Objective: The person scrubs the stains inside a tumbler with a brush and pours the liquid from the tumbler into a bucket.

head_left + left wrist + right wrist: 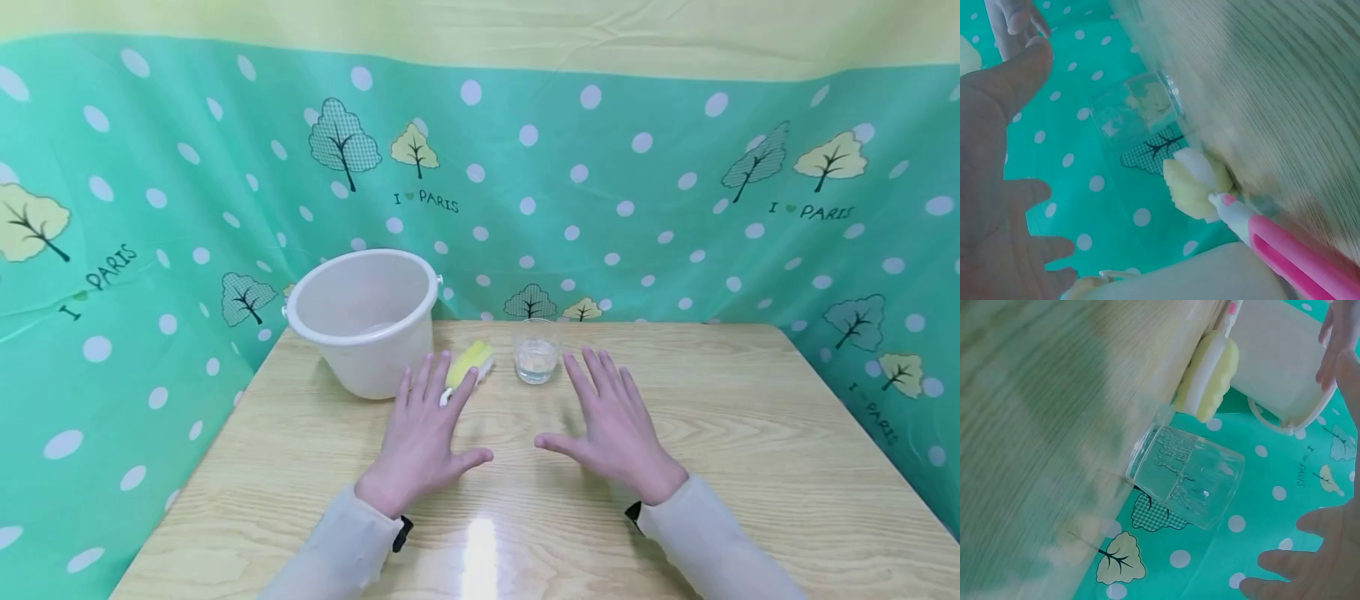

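The left hand (420, 442) and the right hand (618, 433) were both spread wide, with the fingers straight, above the wood-grain table (765, 400). The sponge brush (469, 363) with a pink handle (1300, 257) lay beside the white bucket (382, 367), partly hidden behind the left fingers in the head view. The drinking glass (536, 357), partly filled with clear water (535, 370), stood upright near the right fingertips.

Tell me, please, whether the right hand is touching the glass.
Apart: in the right wrist view, green cloth shows between the glass and the fingers of the right hand.
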`<state>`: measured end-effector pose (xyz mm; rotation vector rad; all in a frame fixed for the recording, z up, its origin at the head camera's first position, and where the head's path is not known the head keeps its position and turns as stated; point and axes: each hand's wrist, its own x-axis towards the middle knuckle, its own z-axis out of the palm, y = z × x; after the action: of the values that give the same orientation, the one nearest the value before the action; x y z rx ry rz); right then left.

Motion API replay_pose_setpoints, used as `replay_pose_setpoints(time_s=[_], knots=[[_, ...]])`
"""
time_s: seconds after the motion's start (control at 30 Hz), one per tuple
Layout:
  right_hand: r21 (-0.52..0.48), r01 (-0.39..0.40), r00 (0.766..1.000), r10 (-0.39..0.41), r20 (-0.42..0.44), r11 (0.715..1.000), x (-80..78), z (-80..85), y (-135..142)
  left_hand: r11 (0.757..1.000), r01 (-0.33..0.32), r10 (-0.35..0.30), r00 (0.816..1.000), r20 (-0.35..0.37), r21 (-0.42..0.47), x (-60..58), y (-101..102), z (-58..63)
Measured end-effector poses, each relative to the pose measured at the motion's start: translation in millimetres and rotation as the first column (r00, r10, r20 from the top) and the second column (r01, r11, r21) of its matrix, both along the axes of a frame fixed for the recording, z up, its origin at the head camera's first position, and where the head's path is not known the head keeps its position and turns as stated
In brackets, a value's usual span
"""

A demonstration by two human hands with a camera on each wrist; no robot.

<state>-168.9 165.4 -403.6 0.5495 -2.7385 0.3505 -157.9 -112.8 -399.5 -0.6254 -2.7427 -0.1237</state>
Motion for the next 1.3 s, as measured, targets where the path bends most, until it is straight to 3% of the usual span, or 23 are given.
replay_pose_setpoints(time_s=[0.3, 0.63, 0.87, 1.1, 1.3], knots=[[-0.086, 0.002, 0.999, 0.003, 0.051, 0.996, -17.8, 2.4, -5.2, 0.999, -0.029, 0.029, 1.000, 0.004, 0.024, -3.4, -7.0, 1.2], [-0.208, 0.058, 0.988, -0.026, 0.153, 0.976, -35.0, -1.2, -9.6, 0.997, -0.075, 0.073, 0.995, 0.065, 0.035, -7.7, -15.1, 2.4], [-0.373, 0.114, 0.965, -0.014, 0.261, 0.921, -45.6, 0.2, -15.5, 0.992, -0.100, 0.094, 0.992, 0.085, 0.073, -9.1, -20.0, 1.4], [-0.440, 0.172, 0.952, -0.034, 0.304, 0.881, -57.8, -3.1, -20.0, 0.987, -0.118, 0.104, 0.986, 0.128, 0.110, -11.7, -22.9, 1.3], [-0.504, 0.197, 0.942, -0.020, 0.335, 0.841, -67.6, -9.3, -20.4, 0.984, -0.161, 0.146, 0.974, 0.174, 0.075, -12.7, -26.0, -0.8]])
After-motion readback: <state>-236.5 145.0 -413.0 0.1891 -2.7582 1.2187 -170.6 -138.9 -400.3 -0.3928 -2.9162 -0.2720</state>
